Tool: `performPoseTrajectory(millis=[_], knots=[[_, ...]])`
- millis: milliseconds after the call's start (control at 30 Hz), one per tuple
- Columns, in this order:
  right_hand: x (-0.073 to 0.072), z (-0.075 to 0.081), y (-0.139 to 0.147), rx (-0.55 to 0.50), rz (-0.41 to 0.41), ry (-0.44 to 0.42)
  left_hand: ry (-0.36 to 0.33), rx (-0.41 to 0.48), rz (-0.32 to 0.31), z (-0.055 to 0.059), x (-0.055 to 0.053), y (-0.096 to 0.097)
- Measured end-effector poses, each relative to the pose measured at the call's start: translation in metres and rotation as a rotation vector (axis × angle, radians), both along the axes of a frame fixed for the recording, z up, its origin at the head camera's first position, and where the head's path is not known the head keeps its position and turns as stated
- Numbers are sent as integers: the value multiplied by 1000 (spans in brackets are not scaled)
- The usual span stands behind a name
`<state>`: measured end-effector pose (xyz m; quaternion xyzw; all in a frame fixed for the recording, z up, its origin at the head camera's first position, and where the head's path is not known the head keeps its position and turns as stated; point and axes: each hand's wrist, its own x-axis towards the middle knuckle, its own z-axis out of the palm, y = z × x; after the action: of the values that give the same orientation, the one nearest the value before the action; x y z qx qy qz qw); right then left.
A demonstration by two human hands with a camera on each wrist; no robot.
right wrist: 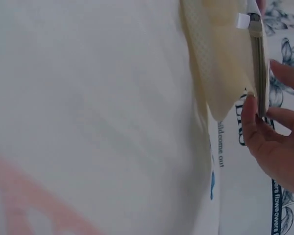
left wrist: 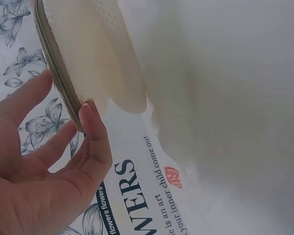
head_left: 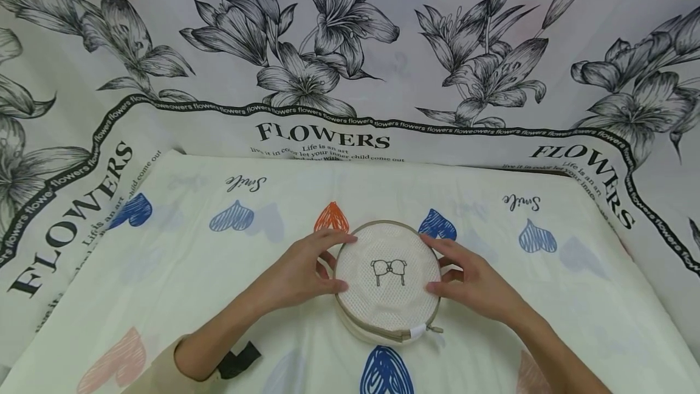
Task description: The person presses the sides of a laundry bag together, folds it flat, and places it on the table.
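A round cream mesh laundry bag (head_left: 385,306) with a small bra drawing on its lid is held by its rim. Around that rim runs a tan zipper (left wrist: 57,58), closed where it shows. The zipper pull (head_left: 434,329) and a white tab (right wrist: 243,21) sit at the near right side. My left hand (head_left: 306,269) grips the left rim between thumb and fingers. On the opposite side my right hand (head_left: 473,278) pinches the right rim the same way. In both wrist views the soft body of the bag hangs beneath the zipper edge.
White cloth (head_left: 295,333) with printed hearts covers the table. Behind it hangs a white curtain (head_left: 219,120) printed with black lilies and lettering. A small black strap piece (head_left: 239,360) shows beside the left sleeve (head_left: 172,373).
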<state>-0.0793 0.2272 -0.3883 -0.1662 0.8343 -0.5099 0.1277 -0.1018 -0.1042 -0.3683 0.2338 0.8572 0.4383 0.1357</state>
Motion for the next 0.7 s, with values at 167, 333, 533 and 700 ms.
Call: performPoseTrajectory(millis=[167,333,533,700], knots=[[1,0,-1,77,9,19,-3,-19,7,-1,0,0],[2,0,-2,106,18,14,-6,-44,12,-2,1,-1],[2,-1,-2,144,17,16,-4,-65,8,-4,1,0],[2,-3,-3,187,20,43,15,-68,-8,-6,0,0]])
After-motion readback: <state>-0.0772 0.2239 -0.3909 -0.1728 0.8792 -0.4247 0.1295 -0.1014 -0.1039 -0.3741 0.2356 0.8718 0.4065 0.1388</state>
